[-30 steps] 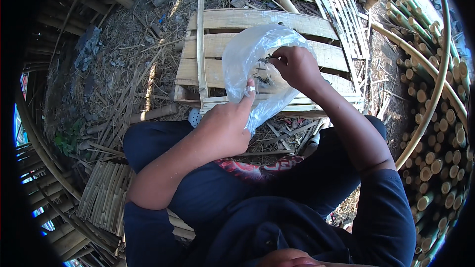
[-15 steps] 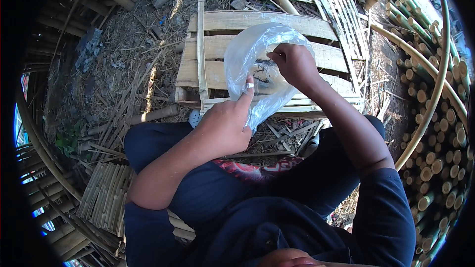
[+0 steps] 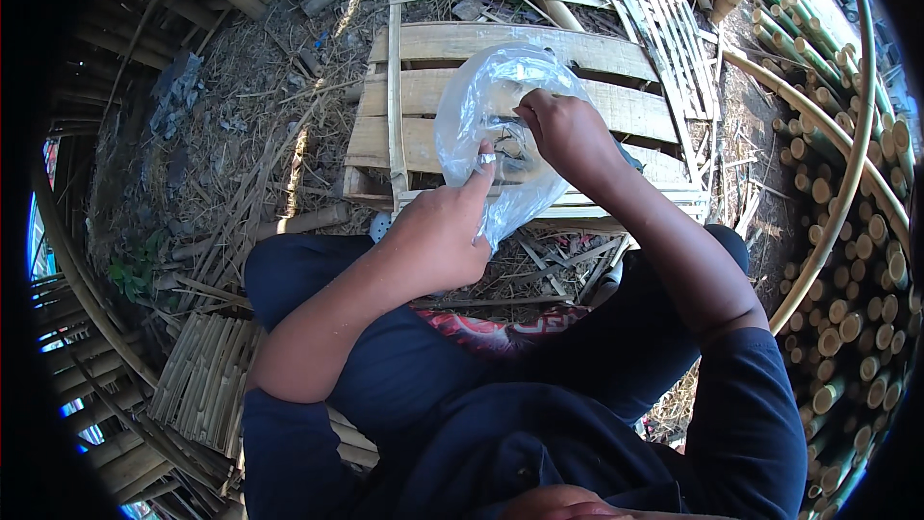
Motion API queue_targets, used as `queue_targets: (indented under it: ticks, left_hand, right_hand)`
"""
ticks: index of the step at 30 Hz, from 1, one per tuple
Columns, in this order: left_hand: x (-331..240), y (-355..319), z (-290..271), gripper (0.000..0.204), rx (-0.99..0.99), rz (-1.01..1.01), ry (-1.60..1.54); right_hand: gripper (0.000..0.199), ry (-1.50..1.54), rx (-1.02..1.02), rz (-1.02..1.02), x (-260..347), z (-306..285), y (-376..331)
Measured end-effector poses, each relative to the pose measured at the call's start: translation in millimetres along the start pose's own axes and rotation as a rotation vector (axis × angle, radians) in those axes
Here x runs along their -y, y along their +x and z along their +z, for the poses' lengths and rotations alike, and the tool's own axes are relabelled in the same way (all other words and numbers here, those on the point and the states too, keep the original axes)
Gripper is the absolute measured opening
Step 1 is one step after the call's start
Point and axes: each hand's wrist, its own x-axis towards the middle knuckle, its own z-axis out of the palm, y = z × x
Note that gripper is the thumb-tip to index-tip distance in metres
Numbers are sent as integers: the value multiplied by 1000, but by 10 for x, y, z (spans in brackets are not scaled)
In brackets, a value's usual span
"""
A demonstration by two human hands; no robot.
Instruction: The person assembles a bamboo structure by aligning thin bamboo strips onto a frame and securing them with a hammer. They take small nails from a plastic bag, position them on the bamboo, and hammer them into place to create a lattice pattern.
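Note:
A clear plastic bag (image 3: 462, 87) rests on the slatted wooden crate (image 3: 428, 43), its mouth open toward me. Thin dark pieces (image 3: 515, 135), too small to name, show inside it. My left hand (image 3: 438, 236) is closed on the bag's near left edge, its index finger stretched along the opening, with a whitish band near the fingertip. Over the bag's mouth, my right hand (image 3: 573, 140) has thumb and fingers pinched together. What they hold, if anything, cannot be made out.
Cut bamboo poles (image 3: 847, 318) are stacked at the right, with a long curved pole (image 3: 835, 221) in front. A bundle of bamboo strips (image 3: 202, 380) lies at the lower left. Straw and scraps cover the ground (image 3: 231, 154). My crossed legs (image 3: 318, 274) are close to the crate.
My right hand has shifted slightly left and down over the bag's mouth. The bag's far right rim has sunk inward. My left hand has hardly moved.

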Motion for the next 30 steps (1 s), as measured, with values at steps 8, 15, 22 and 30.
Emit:
queue_targets:
  ticks: [8,15,22,30]
  left_hand:
    - [-54,8,-108,91,-93,3,-25]
    - [342,387,-574,90,-736,206,-567]
    - [449,172,-1081,89,-1032,535,-1119]
    - [1293,-326,-1479,84,-1570,486,-948]
  right_hand:
    - [10,256,-238,-248,117,-157,-42]
    - [10,552,-509,-79,142,-370,-141]
    - [27,1114,-388,176,143,-559,-184]
    - [32,995,-306,261,80,-511,-322]
